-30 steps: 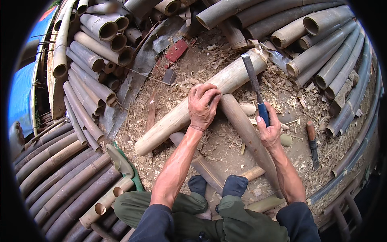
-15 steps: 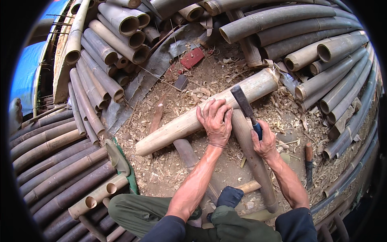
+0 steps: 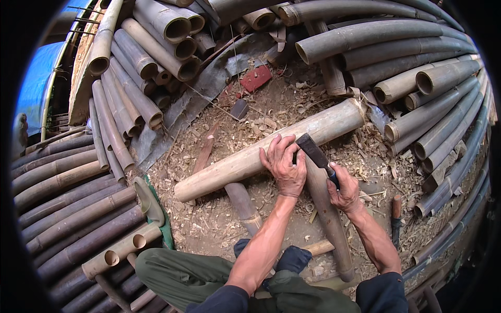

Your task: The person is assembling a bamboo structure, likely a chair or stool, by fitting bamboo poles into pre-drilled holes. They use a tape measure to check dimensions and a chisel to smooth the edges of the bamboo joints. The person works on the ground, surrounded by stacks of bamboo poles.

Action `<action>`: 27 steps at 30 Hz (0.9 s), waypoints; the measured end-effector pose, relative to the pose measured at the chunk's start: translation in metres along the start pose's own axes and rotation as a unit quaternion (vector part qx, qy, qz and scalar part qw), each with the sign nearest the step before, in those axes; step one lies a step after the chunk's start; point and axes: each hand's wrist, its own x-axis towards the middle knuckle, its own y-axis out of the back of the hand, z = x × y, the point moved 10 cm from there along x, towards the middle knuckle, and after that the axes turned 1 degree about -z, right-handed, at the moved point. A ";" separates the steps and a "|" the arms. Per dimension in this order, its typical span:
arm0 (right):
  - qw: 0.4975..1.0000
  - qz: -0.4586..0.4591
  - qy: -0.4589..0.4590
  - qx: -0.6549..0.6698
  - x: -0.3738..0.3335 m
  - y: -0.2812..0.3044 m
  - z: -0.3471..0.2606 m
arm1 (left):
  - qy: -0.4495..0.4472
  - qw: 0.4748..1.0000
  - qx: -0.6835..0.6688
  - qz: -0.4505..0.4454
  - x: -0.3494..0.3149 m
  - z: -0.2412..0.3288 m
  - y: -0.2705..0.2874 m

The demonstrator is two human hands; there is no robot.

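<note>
A pale, peeled log [image 3: 229,175] lies slantwise before me, its right end farther away, propped across darker bamboo poles. My left hand [image 3: 284,166] rests on its middle, fingers apart and bent over the upper surface. In my right hand [image 3: 344,190] is a chisel [image 3: 312,149] with a broad, flat dark blade, gripped by its blue handle. The blade points up and left, its end close beside my left thumb. Whether the blade touches the thumb or the log, I cannot tell. One dark pole [image 3: 329,224] runs from under the blade toward my knees.
Wood shavings litter the ground [image 3: 193,224]. Cut bamboo is stacked at left [image 3: 78,208], along the back, and at right [image 3: 454,109]. A wooden-handled tool [image 3: 396,221] lies to my right. Farther off are a red block [image 3: 255,78] and a small dark block [image 3: 239,109].
The chisel has come back toward me, and its blade end has moved from over the log to beside my left thumb. My left hand has stayed on the log. The view has shifted slightly.
</note>
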 end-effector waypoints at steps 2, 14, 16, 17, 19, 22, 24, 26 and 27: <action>0.995 -0.077 -0.048 -0.035 0.004 -0.010 0.008 | -0.003 1.000 0.000 0.001 -0.001 -0.002 0.000; 1.000 -0.011 0.001 -0.014 -0.005 -0.004 -0.005 | -0.009 1.000 -0.018 -0.002 -0.001 0.000 0.002; 0.993 -0.088 -0.058 -0.057 -0.003 -0.016 0.003 | -0.008 1.000 -0.019 0.007 0.000 -0.001 0.005; 0.994 -0.078 -0.059 -0.050 -0.004 -0.013 0.003 | -0.006 1.000 -0.022 0.003 -0.002 -0.001 0.005; 0.996 -0.060 -0.061 -0.035 -0.008 -0.006 0.003 | -0.001 1.000 -0.028 -0.004 -0.003 -0.001 0.005; 0.997 -0.022 -0.076 0.022 -0.007 0.002 0.002 | -0.014 0.998 -0.043 -0.050 0.006 -0.004 0.009; 0.991 -0.074 -0.112 0.005 -0.004 -0.002 0.009 | -0.021 0.995 0.012 -0.100 0.009 -0.014 0.019; 0.992 -0.075 -0.097 -0.007 -0.004 0.000 0.008 | -0.021 0.972 0.147 -0.180 0.018 -0.035 0.025; 0.993 -0.078 -0.089 -0.012 -0.006 0.000 0.006 | -0.030 0.957 0.186 -0.218 0.020 -0.047 0.022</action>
